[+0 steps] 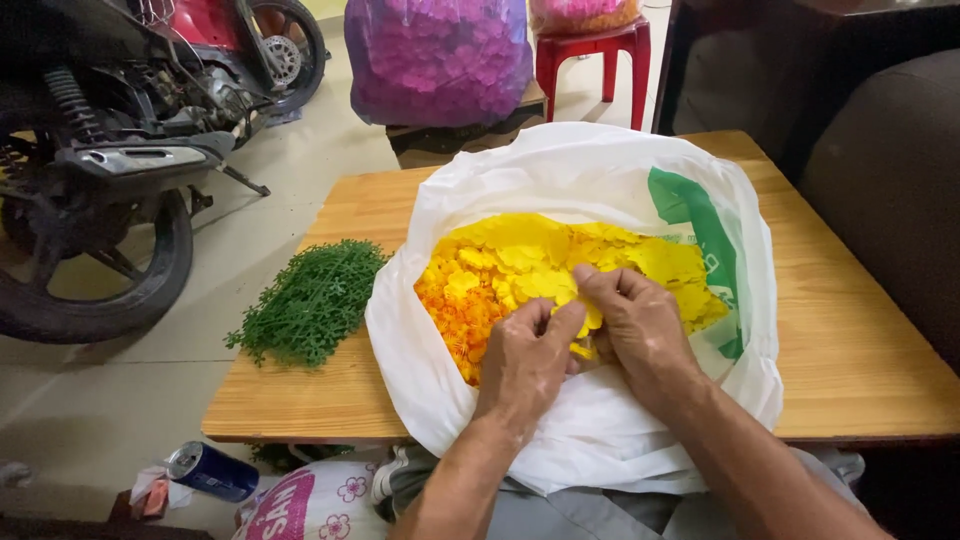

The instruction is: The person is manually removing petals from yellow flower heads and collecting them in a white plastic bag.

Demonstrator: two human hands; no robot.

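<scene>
Closest to the camera, a drink can [211, 471] lies on the floor beside a printed sack [312, 505], just below the near edge of the wooden bench [850, 350]. Above them, both forearms reach into a wide white plastic bag [600, 440] that sits open on the bench. The left hand [525, 360] and the right hand [640, 325] meet over the bag's contents, a heap of yellow and orange artificial flower heads [500, 275]. The fingers of both hands are pinched together on one small yellow flower [585, 318] at the near edge of the heap, the left thumb and forefinger touching the right hand's fingertips around it. The yellow heads lie toward the middle and right of the bag, the orange ones toward its left side.

To the left of the bag, a bunch of green plastic stems [310, 300] lies on the bench, near its left edge and apart from the bag. Farther off, a motorbike [110, 160] stands on the tiled floor at left. Beyond the bench sits a clear bag of purple flowers [437, 60], with a red plastic stool [590, 50] just beside it.
</scene>
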